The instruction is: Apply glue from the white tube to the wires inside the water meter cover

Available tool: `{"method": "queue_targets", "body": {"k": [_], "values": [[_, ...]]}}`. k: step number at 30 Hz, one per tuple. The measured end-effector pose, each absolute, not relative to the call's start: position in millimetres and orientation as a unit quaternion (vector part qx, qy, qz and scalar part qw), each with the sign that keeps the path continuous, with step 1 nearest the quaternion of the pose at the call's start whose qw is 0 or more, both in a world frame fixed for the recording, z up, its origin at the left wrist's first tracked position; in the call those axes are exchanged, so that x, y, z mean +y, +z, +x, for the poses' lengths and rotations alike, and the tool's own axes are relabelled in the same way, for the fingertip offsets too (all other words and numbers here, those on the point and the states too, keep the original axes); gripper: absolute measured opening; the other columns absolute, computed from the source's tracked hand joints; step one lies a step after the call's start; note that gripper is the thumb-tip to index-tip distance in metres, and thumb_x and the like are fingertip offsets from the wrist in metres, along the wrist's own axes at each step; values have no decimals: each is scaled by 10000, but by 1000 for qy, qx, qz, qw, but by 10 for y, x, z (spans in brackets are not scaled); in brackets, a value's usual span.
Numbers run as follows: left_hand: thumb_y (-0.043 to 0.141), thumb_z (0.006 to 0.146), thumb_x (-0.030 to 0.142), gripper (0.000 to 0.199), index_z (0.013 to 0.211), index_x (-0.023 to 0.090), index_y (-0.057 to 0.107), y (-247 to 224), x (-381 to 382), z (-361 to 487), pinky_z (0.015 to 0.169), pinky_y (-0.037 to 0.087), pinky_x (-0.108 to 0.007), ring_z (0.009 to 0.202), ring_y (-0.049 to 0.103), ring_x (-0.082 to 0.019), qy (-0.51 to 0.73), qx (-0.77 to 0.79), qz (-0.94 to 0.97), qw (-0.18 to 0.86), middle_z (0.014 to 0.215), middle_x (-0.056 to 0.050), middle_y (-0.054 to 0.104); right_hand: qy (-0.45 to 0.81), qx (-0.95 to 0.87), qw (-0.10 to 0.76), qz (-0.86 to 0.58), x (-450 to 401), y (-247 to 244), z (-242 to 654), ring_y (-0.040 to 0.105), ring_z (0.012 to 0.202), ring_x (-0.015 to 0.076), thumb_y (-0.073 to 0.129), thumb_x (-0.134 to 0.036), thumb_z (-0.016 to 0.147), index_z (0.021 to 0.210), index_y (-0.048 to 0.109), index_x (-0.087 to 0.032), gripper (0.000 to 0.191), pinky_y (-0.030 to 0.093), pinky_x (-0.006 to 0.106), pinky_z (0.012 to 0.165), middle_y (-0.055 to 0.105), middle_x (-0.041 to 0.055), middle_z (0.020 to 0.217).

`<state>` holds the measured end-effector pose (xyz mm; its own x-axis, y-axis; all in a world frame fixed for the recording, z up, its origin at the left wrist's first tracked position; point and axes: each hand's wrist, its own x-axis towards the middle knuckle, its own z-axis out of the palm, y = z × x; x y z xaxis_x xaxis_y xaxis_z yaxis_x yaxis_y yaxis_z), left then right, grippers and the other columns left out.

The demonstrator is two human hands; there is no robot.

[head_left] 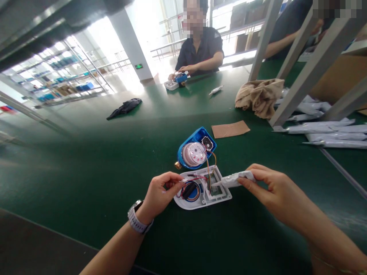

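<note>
A white plastic cover (190,203) lies open side up on the green table, with coiled wires and a black cylinder in its rounded end. Thin coloured wires link it to a blue meter (195,151) just behind it. My left hand (162,193) pinches a small white connector (184,180) at the cover's left edge. In my right hand (265,183) is a white tube (233,179), held tilted, its thin nozzle pointing into the rectangular window of the cover.
Behind the meter lies a brown card (231,130). A beige cloth (258,97), metal posts (309,65) and several white tubes (338,135) are at the right. A dark cloth (124,108) lies back left. Across the table, a person handles another blue meter (180,78).
</note>
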<state>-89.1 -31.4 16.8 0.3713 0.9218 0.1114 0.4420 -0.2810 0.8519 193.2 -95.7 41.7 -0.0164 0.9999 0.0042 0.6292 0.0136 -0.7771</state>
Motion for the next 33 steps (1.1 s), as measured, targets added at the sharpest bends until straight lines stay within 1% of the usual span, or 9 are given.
{"method": "queue_targets", "body": {"k": [4,11,18,24,29,33], "values": [[682,802,250,111,837,145,687,175,-320,-893,486,457,-168,530,564,-81,313,458,738,383,661,1,675,343,-638,308,-617,-921,374,1912,531,649,144,472,-477,890,669,615,-208,376,419,292,602,551,19,720],[681,801,257,121,842,144,682,197,-325,-876,484,462,-180,531,569,-89,311,460,735,389,659,-1,672,371,-630,318,-603,-916,339,1873,520,695,143,480,-468,911,693,603,-205,363,404,290,645,545,12,764],[677,807,254,115,847,146,681,187,-316,-879,487,464,-184,537,577,-93,309,460,735,390,672,-6,681,373,-639,296,-604,-899,382,1837,516,667,135,477,-419,912,681,599,-195,344,397,288,629,526,8,741],[672,814,252,107,844,149,680,166,-308,-889,497,463,-176,547,573,-87,305,464,738,383,687,-2,680,352,-642,290,-616,-900,376,1821,508,662,135,461,-429,917,707,611,-185,355,391,296,625,515,9,745],[674,813,241,97,854,153,682,159,-305,-895,502,471,-182,551,582,-91,306,459,740,386,696,-6,686,343,-645,285,-620,-915,365,1877,521,657,138,470,-452,911,747,644,-201,347,392,297,612,536,11,761],[676,811,240,93,846,154,684,169,-308,-894,497,472,-186,551,585,-95,305,457,740,388,693,-9,689,335,-647,307,-613,-927,356,1895,520,652,135,485,-465,908,771,663,-215,335,396,286,609,540,5,752]]}}
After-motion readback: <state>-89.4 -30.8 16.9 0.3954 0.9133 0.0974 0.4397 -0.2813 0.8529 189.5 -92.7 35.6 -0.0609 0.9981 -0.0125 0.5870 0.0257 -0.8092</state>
